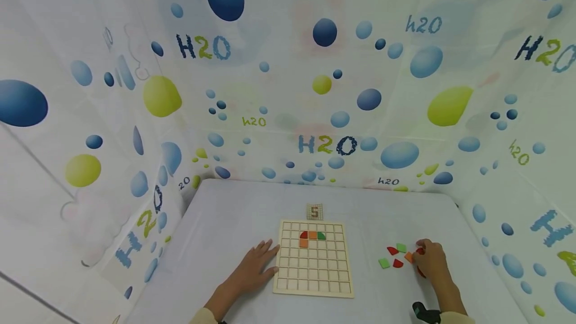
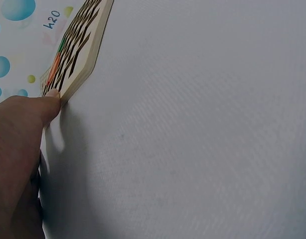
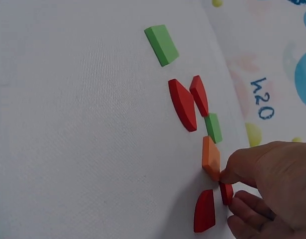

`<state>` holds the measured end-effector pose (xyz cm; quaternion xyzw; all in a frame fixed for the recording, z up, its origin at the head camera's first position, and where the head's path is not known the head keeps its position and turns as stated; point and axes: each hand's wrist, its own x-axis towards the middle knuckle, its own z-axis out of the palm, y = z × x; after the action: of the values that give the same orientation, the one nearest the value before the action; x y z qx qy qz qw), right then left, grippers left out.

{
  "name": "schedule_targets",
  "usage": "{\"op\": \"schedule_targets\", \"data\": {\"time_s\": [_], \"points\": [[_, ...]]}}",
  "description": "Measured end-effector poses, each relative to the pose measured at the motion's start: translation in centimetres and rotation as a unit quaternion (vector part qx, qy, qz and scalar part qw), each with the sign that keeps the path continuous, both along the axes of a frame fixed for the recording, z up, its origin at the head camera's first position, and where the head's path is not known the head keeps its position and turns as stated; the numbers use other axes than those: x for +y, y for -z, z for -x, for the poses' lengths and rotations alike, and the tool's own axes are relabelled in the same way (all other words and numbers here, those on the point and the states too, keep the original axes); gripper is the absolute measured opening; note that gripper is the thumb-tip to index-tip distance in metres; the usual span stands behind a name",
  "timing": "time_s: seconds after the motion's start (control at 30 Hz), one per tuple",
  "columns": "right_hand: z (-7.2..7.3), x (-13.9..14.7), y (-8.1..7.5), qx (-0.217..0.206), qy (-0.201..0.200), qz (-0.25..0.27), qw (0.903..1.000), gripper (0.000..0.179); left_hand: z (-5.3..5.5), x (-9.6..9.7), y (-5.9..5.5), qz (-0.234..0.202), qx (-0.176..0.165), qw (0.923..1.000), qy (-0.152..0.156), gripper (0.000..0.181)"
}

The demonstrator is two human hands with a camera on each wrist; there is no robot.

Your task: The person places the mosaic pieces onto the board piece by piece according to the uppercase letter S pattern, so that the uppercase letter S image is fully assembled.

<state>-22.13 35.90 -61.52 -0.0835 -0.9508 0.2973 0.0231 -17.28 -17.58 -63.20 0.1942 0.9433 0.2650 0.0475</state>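
Note:
A wooden grid board [image 1: 310, 284] lies on the table with two orange squares, a red quarter-round and a green quarter-round in its upper cells. My left hand [image 1: 253, 270] rests flat at the board's left edge, fingers extended; its thumb [image 2: 52, 102] touches the rim. To the right of the board, my right hand [image 1: 433, 264] is down among loose pieces. Its thumb and curled fingers pinch a red quarter-round piece [image 3: 226, 193], partly hidden by the hand. Close to the thumb lies an orange square [image 3: 210, 158], and another red quarter-round [image 3: 205, 211] sits below.
Light green squares [image 1: 384, 263] and red quarter-rounds [image 1: 398, 263] lie loose between board and right hand. A small patterned card marked like an S [image 1: 314, 211] touches the board's far edge. Printed curtains [image 1: 279, 89] surround the white table [image 1: 225, 214].

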Motion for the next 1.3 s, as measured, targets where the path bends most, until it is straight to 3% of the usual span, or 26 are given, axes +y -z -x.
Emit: {"op": "schedule_targets", "data": {"time_s": [0.2, 0.3, 0.47, 0.7, 1.03, 1.3], "points": [[-0.6, -0.7, -0.2, 0.0, 0.035, -0.003, 0.9994, 0.042, -0.2, -0.1, 0.1, -0.001, 0.026, 0.9996, 0.008, 0.062], [-0.6, -0.8, -0.5, 0.002, 0.025, -0.011, 0.9996, 0.036, -0.3, -0.1, 0.0, -0.003, 0.026, 0.9997, 0.003, 0.061], [-0.4, -0.8, -1.0, -0.005, 0.007, -0.015, 0.9998, 0.036, -0.2, 0.0, 0.0, 0.001, 0.018, 0.9998, -0.005, 0.062], [-0.2, -0.6, -1.1, -0.046, 0.032, -0.01, 0.9984, 0.039, 0.0, 0.0, -0.1, 0.009, -0.01, 0.9999, -0.008, 0.064], [0.5, -1.1, -1.3, -0.039, -0.007, 0.011, 0.9992, 0.035, -0.1, 0.0, 0.2, 0.019, 0.006, 0.9997, -0.011, 0.062], [2.4, -5.7, -2.5, -0.01, -0.069, 0.015, 0.9974, 0.032, 0.1, 0.0, 0.5, 0.005, 0.011, 0.9999, -0.009, 0.064]]}}
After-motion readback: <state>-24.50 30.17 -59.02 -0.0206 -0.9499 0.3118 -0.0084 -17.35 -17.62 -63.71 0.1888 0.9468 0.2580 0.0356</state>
